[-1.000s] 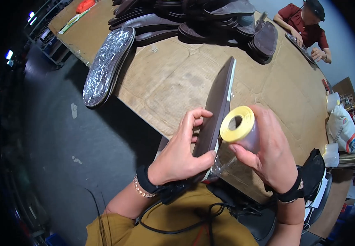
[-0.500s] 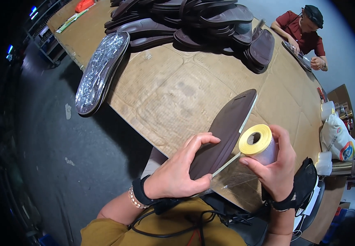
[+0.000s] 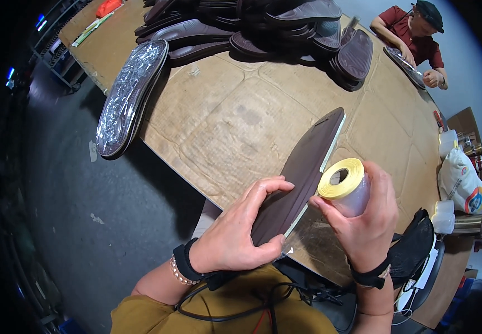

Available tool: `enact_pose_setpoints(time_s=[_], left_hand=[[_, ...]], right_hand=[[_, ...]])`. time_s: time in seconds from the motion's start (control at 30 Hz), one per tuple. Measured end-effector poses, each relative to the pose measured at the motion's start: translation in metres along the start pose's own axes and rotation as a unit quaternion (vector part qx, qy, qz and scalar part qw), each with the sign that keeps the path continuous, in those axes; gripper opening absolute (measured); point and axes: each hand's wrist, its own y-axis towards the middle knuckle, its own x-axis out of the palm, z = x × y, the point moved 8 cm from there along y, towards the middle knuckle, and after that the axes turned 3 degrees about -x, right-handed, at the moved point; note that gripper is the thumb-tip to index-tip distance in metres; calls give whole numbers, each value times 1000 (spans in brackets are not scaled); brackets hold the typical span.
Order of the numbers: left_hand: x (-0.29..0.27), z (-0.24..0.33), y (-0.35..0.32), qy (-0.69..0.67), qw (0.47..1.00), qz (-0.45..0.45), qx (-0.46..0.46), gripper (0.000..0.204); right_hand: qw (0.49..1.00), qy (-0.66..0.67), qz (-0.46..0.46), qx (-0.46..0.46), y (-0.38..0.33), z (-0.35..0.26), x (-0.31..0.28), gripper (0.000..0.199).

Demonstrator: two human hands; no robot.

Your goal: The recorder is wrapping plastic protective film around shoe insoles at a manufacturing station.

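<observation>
A dark brown shoe sole (image 3: 292, 183) is tilted on its edge above the near part of the table, a pale strip running along its right side. My left hand (image 3: 240, 228) grips its near end, thumb on the pale edge and fingers over the brown face. In my right hand (image 3: 370, 217) is a roll of clear film with a yellow tape end (image 3: 341, 177) and a hollow core. The roll sits right against the sole's pale edge. My right fingers wrap round its far side, with the thumb at the near side of the yellow end.
Many brown soles (image 3: 285, 33) are piled at the table's (image 3: 207, 133) far side. A film-covered sole (image 3: 132, 94) overhangs its left edge. Across the table a person (image 3: 414, 39) handles another sole. A white bag (image 3: 464, 181), a metal flask (image 3: 472, 224) and a black bag (image 3: 414, 250) are at the right.
My right hand has brought the roll slightly left and up along the sole's edge. The pale strip stretched between roll and sole no longer shows. My left hand keeps its grip.
</observation>
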Motion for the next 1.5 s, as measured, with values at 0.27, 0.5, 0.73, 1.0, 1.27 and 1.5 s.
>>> enact_pose_setpoints(time_s=[0.27,0.5,0.73,1.0,1.27,1.5], left_hand=[[0,0,-2,12,1000,-7,-11,76],[0,2,-2,38,999,-10,-1,78],[0,5,-1,50,999,-7,-1,78],[0,6,-3,68,998,3,17,79],[-1,18,-10,96,989,32,110,65],[-4,25,-23,168,967,108,155,42]], right_hand=[[999,-39,11,-9,-2,-9,-1,82],[999,-48,12,13,-3,-12,1,82],[998,-62,13,27,-5,-13,0,81],[995,-88,17,33,-6,-18,0,78],[993,-109,18,34,-6,-21,-2,76],[993,-109,16,39,-8,-20,-2,74]])
